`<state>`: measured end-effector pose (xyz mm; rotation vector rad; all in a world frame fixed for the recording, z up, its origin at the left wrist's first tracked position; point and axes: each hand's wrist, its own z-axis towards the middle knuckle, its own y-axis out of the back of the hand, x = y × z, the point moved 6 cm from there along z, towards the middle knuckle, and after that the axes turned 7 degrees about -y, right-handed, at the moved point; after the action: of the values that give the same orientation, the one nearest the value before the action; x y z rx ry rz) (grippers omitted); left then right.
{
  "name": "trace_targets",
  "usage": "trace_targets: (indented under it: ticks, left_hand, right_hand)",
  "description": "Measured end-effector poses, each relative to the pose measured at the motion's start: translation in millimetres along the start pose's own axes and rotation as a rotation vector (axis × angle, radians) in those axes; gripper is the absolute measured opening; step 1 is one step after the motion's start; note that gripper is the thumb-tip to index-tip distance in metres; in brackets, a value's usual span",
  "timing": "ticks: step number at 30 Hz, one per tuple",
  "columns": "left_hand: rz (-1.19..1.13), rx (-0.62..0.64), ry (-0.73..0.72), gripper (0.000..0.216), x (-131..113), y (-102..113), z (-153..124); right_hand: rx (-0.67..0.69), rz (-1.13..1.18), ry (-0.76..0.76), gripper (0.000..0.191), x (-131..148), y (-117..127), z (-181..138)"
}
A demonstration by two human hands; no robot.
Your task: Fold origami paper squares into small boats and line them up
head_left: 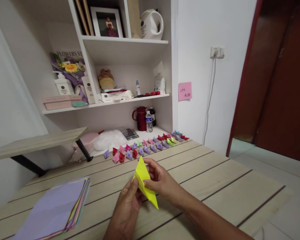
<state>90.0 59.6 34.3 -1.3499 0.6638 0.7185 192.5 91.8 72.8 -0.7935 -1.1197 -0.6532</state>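
Observation:
Both my hands hold a folded yellow paper (144,183) a little above the wooden table (215,180). The paper is a pointed, kite-like shape with one tip up and one tip down to the right. My left hand (127,206) pinches its lower left edge between thumb and fingers. My right hand (158,178) grips the middle from the right, thumb on the front. A stack of coloured paper sheets (57,210), lilac on top, lies at the left front of the table.
Two rows of small folded paper pieces (145,146) in pink, purple, red and green line the table's far edge. Behind them stand white shelves (125,41) with a red jug (141,118), a water bottle (149,121) and other items. A raised wooden board (37,141) sits at left.

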Motion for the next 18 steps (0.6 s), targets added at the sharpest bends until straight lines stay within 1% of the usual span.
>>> trace_targets:
  ticks: [5, 11, 14, 18]
  left_hand:
    - [0.013, 0.018, 0.014, 0.030, 2.2, -3.1, -1.8]
    - [-0.015, 0.025, 0.027, 0.030, 4.9, -3.1, -2.4]
    - [-0.034, 0.023, 0.042, 0.034, 7.4, -2.5, -2.3]
    - [-0.045, 0.013, 0.073, 0.039, 10.9, -1.4, -3.9]
  right_hand:
    - [-0.067, -0.144, 0.047, 0.063, 8.2, 1.8, -3.7]
    - [-0.096, -0.261, 0.052, 0.061, 10.7, 2.1, -4.8]
    - [-0.093, -0.274, 0.053, 0.062, 10.5, 1.7, -5.7]
    - [-0.032, -0.317, 0.077, 0.073, 15.0, -2.9, -9.1]
